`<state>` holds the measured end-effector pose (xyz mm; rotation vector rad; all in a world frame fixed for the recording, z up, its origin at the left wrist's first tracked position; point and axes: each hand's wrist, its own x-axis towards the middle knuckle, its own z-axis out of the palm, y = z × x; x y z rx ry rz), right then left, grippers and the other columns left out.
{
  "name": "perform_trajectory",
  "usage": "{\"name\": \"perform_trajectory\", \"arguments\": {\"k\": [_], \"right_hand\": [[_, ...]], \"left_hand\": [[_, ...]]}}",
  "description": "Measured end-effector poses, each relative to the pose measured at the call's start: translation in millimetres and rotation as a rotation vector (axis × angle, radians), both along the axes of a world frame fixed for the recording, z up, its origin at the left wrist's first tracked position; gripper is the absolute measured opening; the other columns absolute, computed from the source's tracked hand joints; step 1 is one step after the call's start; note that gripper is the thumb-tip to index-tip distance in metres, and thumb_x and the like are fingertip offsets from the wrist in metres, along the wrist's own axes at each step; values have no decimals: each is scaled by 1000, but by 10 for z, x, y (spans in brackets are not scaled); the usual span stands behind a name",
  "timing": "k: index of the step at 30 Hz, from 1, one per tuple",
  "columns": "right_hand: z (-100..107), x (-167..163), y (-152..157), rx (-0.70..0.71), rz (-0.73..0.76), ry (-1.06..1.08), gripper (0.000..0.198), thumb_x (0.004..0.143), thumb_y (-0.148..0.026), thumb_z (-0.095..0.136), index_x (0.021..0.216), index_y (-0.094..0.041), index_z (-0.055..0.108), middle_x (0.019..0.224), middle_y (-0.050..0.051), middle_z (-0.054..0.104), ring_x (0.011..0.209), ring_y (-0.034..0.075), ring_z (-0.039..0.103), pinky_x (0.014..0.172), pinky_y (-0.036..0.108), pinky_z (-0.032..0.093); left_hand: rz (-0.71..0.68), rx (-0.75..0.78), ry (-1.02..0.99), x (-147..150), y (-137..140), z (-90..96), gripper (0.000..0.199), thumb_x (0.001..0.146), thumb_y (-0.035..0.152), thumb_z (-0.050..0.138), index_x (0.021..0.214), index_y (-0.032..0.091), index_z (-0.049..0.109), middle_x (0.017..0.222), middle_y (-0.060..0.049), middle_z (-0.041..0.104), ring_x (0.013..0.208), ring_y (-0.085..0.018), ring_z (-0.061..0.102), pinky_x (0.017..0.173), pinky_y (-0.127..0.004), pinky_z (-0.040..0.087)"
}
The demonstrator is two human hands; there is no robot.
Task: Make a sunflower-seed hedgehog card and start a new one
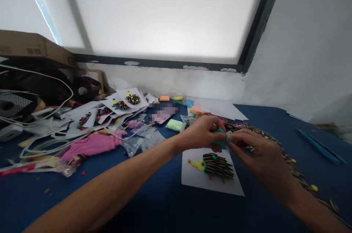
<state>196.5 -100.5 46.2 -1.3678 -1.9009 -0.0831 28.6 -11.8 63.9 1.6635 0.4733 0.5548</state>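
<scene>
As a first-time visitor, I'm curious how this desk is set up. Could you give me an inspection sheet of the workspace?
Surface: dark blue tabletop.
Job's things: seed-backed hedgehog on white paper; small green packet; striped seeds at right.
Clutter: picture sheets, clear plastic bags, pink item at left.
Hands: left hand and right hand both hold the green packet.
Cables: white cables looped at left.
Surroundings: cardboard box, white wall, pale dark-framed panel.

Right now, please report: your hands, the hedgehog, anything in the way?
Left grip around small green lump, right grip at its clear plastic. Yellow-faced, dark-seed hedgehog on white paper sheet, untouched. Loose striped seeds beside right forearm.
</scene>
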Motion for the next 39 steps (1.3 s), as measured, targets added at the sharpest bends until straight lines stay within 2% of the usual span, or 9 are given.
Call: {"name": "perform_trajectory", "arguments": {"k": [9,14,20,23,26,28,30,35,39], "right_hand": [[51,-26,-4,37,-61,-33,11,87,-29,58,80,-23,64,72,1,66,61,17,62,55,28,45],[12,-1,12,7,-37,-16,15,87,-36,60,83,-24,68,89,3,71,74,20,67,65,31,49],[71,-16,-4,-8,-87,66,11,84,-32,60,79,-25,65,77,2,68,67,19,63,63,31,48],[98,1,-10,-19,-141,157,11,82,-35,62,80,-25,66,69,1,67,60,19,62,56,31,47],[126,27,-5,-40,-147,278,18,83,-42,61,79,-25,66,83,3,74,67,20,67,58,31,51],[150,44,7,-65,-132,347,23,82,-47,62,80,-25,68,92,4,75,71,20,69,63,32,54],[170,60,22,-97,-119,391,26,80,-51,64,83,-26,72,87,4,76,69,20,69,62,33,55],[162,58,31,-115,-96,432,28,78,-52,67,85,-27,75,87,5,75,77,22,69,65,35,56],[139,4,9,-92,-64,459,26,76,-53,69,83,-29,77,99,5,74,98,26,67,79,38,55]], "left_hand": [[-131,-97,-80,-36,104,-43,9,84,12,62,89,11,55,70,-3,65,56,-14,67,63,-33,59],[-79,-54,-10,-38,65,-41,9,85,14,61,91,11,55,71,-3,65,55,-11,65,61,-27,57],[-65,-86,19,-60,50,23,11,88,19,61,85,13,52,66,-3,65,49,-10,62,55,-24,53],[4,-90,-17,-43,95,-4,13,88,19,62,80,12,54,68,-4,64,54,-11,64,59,-28,56],[102,-164,-127,-24,154,-57,13,83,12,65,75,12,54,74,-4,63,63,-12,65,66,-30,57],[164,-229,-174,-27,184,-76,14,79,5,63,74,12,53,73,-2,61,64,-10,63,66,-25,55],[209,-259,-184,-46,200,-65,16,76,-1,57,76,14,52,69,0,60,59,-8,60,60,-21,51],[16,-309,-81,-111,150,37,11,83,16,55,91,13,63,76,-4,66,43,-10,54,41,-23,42],[-168,-191,-37,-90,38,32,27,88,39,63,90,13,70,87,-5,67,50,-6,51,44,-20,41]]}}
